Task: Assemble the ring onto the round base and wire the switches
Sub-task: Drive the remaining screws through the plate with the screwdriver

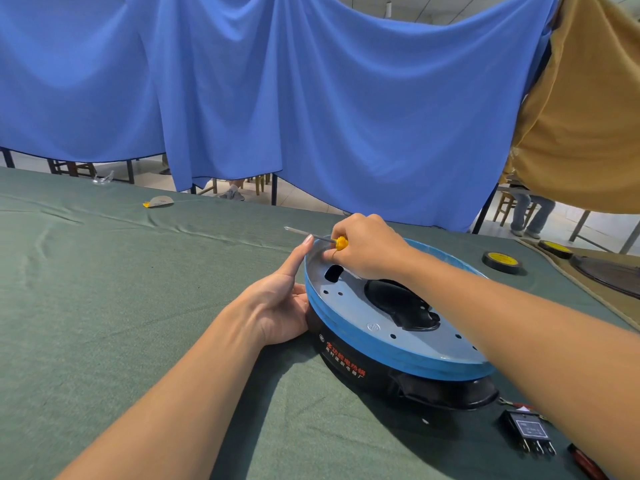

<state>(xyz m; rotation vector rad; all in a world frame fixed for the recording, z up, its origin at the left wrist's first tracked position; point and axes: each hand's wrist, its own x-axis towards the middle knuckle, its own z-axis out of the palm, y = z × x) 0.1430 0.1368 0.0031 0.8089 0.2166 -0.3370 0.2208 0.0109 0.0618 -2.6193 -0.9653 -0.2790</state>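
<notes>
Now | right hand (367, 245) grips screwdriver (311, 236) over ring's (381, 344) far rim | left hand (280, 306) flat, fingers straight, against ring on black round base (346, 368) | switch (528, 432) on green cloth (104, 289) nearby

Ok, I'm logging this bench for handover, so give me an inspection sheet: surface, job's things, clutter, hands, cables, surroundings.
Surface: green cloth-covered table, creased at the left.
Job's things: grey perforated metal ring with a blue rim sits on the black round base; black rocker switch lies loose on the cloth to the right.
Clutter: black-and-yellow tape roll, second roll, white-and-yellow paper scrap, clear safety glasses.
Hands: left hand rests against the ring's side, thumb on its rim; right hand grips a yellow-handled screwdriver over the ring.
Cables: thin red lead beside the switch, ends unclear.
Surroundings: blue curtain, tan cloth, wooden stool, a person's legs behind.
</notes>
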